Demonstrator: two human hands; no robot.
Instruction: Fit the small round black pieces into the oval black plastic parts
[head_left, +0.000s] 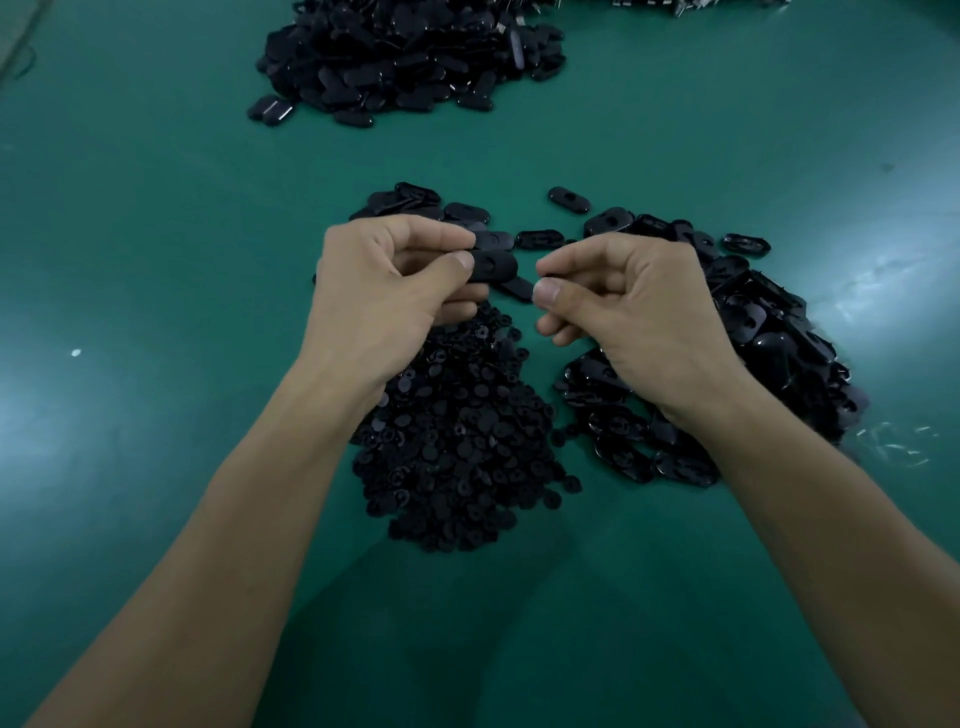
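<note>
Arms at bottom edge. Left hand (384, 291) pinches oval part (493, 264) with thumb and finger; maybe second oval stuck just above. Right hand (639, 312) curled in pinch just right of that grip; cannot tell if round piece inside. Round-piece heap (457, 431) right under grip. Could go wrong: tiny piece slips, falls in heap, lost. Count: two hands, one round heap, three oval heaps, nearest (763, 332) right of grip.

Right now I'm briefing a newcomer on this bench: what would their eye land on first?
The hands at centre: the left hand pinches an oval black plastic part, and the right hand curls beside it. Under them spreads the heap of small round black pieces, with a heap of oval parts to its right and a far heap across the green table.
</note>
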